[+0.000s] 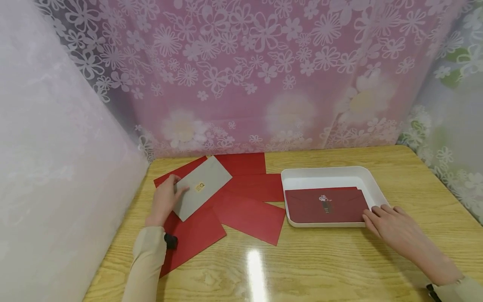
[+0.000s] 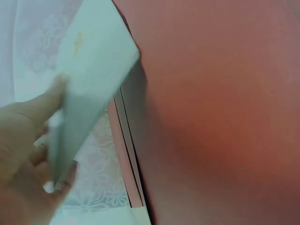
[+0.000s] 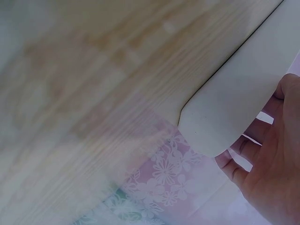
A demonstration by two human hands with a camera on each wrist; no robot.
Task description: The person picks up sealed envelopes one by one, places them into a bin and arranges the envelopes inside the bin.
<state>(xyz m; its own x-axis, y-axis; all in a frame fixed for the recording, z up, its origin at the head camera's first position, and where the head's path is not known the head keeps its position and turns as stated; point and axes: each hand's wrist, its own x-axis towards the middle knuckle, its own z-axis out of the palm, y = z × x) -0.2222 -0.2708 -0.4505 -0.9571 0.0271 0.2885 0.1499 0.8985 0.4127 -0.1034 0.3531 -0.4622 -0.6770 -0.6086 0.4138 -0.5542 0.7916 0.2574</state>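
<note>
A pale grey envelope [image 1: 207, 178] with a small gold emblem is pinched along its left edge by my left hand [image 1: 164, 200]. The left wrist view shows the thumb on its face and fingers behind, the grey envelope [image 2: 101, 51] tilted up over red ones. Several red envelopes [image 1: 249, 216] lie fanned and overlapping beneath it on the table. At the right, a white tray [image 1: 320, 173] holds dark red envelopes [image 1: 307, 207], the top one bearing a small printed design. My right hand [image 1: 396, 228] grips the tray's front right corner, fingers over the rim in the right wrist view.
The wooden table [image 1: 320, 264] ends at a pink flowered curtain [image 1: 234, 84] behind. White sheeting [image 1: 68, 147] hangs along the left side, and a flowered sheet [image 1: 453, 138] borders the right. The tray's left wall stands right beside the red envelopes.
</note>
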